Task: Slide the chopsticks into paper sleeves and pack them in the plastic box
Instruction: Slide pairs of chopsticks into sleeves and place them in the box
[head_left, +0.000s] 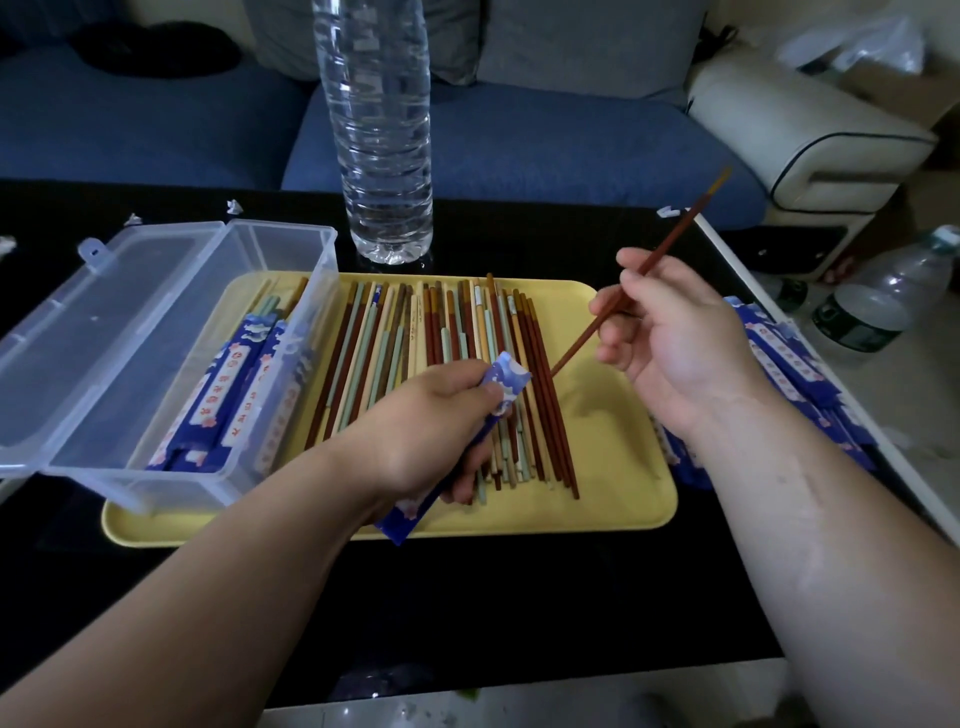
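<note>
Left hand (431, 415) and right hand (675, 338): both bare. Behind each wrist the arm is bare as far as the frame edge. On the right forearm (810, 525), tendon ridges just behind the wrist; faint thin streaks and a sheen further back. The left forearm (249, 561) looks smooth.

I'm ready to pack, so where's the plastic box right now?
In the head view, the plastic box sits open at the left, overlapping the yellow tray at its left end, beside the loose chopsticks.
</note>
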